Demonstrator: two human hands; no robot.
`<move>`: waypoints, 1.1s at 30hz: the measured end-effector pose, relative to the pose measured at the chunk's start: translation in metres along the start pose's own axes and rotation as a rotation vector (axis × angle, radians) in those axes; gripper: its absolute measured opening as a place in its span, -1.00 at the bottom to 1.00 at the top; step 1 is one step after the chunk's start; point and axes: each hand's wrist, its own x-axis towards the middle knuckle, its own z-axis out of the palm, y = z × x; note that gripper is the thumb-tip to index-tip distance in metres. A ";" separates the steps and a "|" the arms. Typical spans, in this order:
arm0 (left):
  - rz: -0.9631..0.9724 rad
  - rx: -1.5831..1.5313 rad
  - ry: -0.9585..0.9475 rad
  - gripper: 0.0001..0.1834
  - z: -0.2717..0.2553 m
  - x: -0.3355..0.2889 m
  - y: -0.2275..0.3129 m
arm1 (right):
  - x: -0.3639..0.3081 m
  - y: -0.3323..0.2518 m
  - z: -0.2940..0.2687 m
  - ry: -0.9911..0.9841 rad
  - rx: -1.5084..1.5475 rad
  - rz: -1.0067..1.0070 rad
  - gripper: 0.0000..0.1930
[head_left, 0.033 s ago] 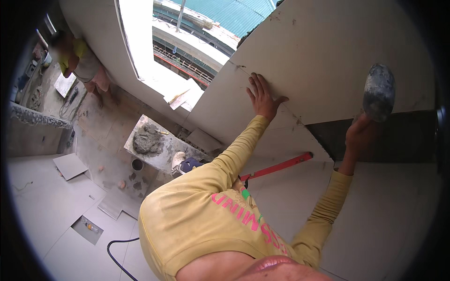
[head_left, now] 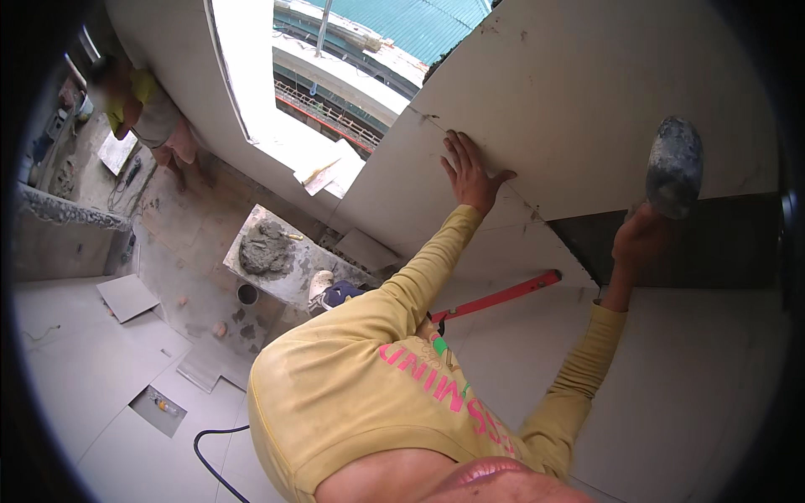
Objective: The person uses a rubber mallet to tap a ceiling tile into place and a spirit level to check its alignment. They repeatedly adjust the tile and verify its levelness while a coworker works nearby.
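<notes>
Left hand [head_left: 470, 178] lay spread flat on a large pale wall tile [head_left: 587, 92], apparently bracing it, while right hand [head_left: 641, 239] gripped a rubber mallet [head_left: 673, 166] raised beside the tile's lower edge.

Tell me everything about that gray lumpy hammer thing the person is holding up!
It is a rubber mallet with a rounded, barrel-shaped head, dark underneath but caked in pale gray dried mortar, so it looks rough and speckled. The right hand grips it just below the head, hiding the handle. The head is raised in front of the large white wall tile, above a dark untiled gap. Whether it touches the tile cannot be told.
</notes>
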 end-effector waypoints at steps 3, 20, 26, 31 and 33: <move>0.043 0.020 -0.019 0.52 0.004 -0.004 0.001 | -0.037 -0.007 0.007 -0.205 0.180 0.515 -0.41; 0.106 0.112 0.027 0.63 0.021 0.006 -0.010 | -0.050 -0.027 0.046 0.105 1.306 0.086 -0.44; 0.104 0.115 0.023 0.61 0.018 0.000 -0.010 | -0.042 -0.021 0.058 -0.262 1.072 0.672 -0.33; 0.043 0.092 -0.016 0.60 0.015 0.000 0.000 | -0.046 -0.014 0.068 0.047 1.049 0.398 -0.37; -0.009 0.080 0.019 0.59 0.015 -0.005 0.004 | -0.042 -0.018 0.064 0.037 0.954 0.400 -0.37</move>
